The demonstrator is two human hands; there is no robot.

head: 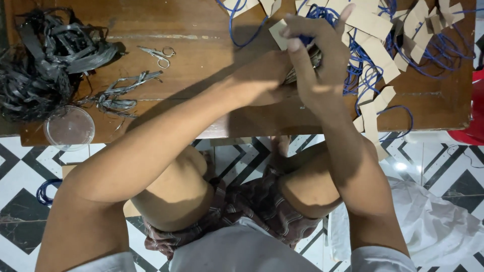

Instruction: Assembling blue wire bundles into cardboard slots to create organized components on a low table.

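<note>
Small tan card tag (278,33) with a blue cord (306,39) sits pinched at the fingertips of the right hand (316,55), fingers curled shut around cord and tag, little finger sticking up. Left hand (264,75) lies just under and left of it, fingers closed on a dark bundle (302,68) mostly hidden between both hands; what exactly it is, cannot tell. Right of the fingers: heap of tan card tags (375,48) tangled with blue cords (443,50) on the wooden counter (201,30). Left of the fingers: small scissors (159,54), further left loose grey strips (121,93) and a big black strip pile (40,60). Clear round dish (69,127) at the counter's near-left edge, contents not discernible.
</note>
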